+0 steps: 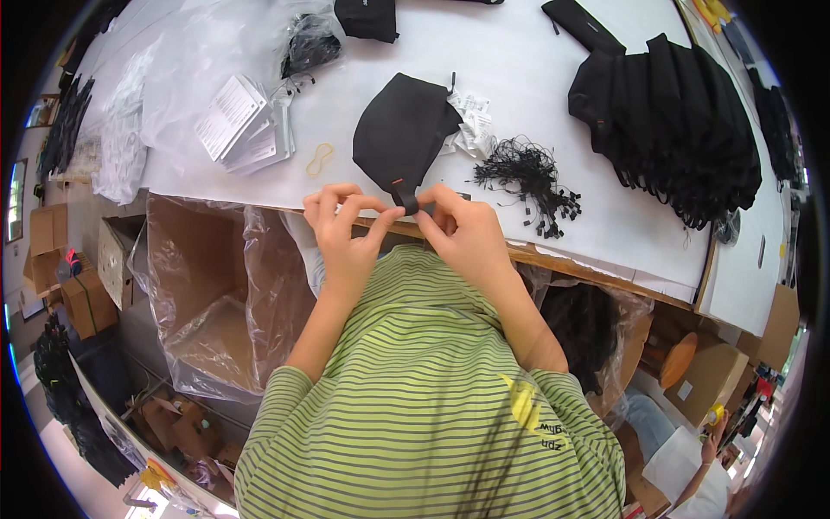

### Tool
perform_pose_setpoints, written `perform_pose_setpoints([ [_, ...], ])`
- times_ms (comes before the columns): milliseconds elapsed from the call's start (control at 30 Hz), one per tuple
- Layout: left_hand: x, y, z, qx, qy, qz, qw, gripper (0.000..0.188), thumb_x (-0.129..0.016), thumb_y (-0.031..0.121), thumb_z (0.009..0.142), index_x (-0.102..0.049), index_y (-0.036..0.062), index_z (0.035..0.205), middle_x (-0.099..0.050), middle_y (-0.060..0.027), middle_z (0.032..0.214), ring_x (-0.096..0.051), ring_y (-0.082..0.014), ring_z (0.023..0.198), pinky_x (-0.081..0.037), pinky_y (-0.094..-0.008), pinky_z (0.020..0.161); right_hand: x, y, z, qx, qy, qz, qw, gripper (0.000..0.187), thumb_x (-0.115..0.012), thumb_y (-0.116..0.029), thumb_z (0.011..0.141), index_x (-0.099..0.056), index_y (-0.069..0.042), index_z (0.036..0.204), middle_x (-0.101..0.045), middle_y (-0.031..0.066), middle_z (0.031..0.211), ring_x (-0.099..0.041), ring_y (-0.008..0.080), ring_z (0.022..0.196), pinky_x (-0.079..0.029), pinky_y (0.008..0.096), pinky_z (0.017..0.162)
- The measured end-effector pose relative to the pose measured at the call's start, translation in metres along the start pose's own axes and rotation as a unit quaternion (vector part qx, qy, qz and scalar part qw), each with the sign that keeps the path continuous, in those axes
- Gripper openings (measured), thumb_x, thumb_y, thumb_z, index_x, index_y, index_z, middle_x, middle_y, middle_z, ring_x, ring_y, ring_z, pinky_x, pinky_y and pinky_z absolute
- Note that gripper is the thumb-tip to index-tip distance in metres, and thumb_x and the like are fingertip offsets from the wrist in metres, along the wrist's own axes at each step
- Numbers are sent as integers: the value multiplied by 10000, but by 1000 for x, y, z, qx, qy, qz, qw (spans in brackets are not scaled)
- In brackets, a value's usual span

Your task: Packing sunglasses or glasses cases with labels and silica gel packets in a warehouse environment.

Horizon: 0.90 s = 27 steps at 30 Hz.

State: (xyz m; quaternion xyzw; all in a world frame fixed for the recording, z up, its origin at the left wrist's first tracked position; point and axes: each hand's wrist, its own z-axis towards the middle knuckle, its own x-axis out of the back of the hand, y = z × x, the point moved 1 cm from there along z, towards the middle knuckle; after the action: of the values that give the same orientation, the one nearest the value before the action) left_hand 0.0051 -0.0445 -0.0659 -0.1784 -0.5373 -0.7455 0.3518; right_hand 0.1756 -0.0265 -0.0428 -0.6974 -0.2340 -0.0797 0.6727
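At the white table, hands pinch a rounded, black, orange-tagged pouch.

1. Green striped shirt: dark lettering, upside down in view, beside a yellow shape.
2. White cards on the counter: rows of dark print, too small to read.
3. White labels near the black bag: fine, unreadable print.
4. Black pouch, black case: small pale marks, illegible.
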Motion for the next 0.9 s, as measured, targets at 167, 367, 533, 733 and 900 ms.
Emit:
perform_pose_setpoints([
  [167, 4, 5, 4, 48, -55, -67, 995, 184, -773, 134, 667, -720, 115, 842, -542, 3, 836, -425, -204, 856, -341, -334, 805, -3, -3, 0, 38, -20, -43, 998, 85, -641, -140, 819, -613, -95, 886, -527, 51, 541, -542, 206, 482, -394, 316, 471],
  [367, 3, 8, 2, 17, -48, -106, 993, 140, -719, 60, 706, -680, 65, 840, -570, -16, 856, -482, -192, 831, -379, -321, 781, -4, -1, -2, 49, -15, 3, 999, 125, -666, -81, 817, -617, -54, 929, -461, -14, 529, -391, 64, 455, -330, 218, 464],
  [533, 14, 21, 8, 104, -8, -246, 964, 74, -658, 6, 768, -607, 15, 822, -592, -31, 897, -519, -130, 783, -416, -260, 724, 4, 4, -4, -30, -18, 275, 961, 126, -645, -57, 845, -560, -42, 937, -526, -24, 713, -438, 39, 614, -360, 196, 593],
  [733, 26, 33, 10, 213, -51, -474, 853, 12, -573, 2, 865, -561, 3, 865, -579, -19, 830, -495, -72, 732, -375, -198, 684, 16, 10, -5, 1, -11, 381, 925, 161, -649, -34, 841, -533, -38, 953, -591, 13, 849, -481, 47, 722, -365, 189, 665],
  [900, 21, 43, 9, 231, -116, -410, 875, 49, -652, 4, 827, -618, 4, 862, -467, 70, 675, -361, -7, 596, -284, -160, 568, 15, -3, -7, -23, -14, 440, 898, 168, -661, -49, 848, -537, -31, 961, -675, 74, 883, -546, 70, 687, -411, 199, 645],
])
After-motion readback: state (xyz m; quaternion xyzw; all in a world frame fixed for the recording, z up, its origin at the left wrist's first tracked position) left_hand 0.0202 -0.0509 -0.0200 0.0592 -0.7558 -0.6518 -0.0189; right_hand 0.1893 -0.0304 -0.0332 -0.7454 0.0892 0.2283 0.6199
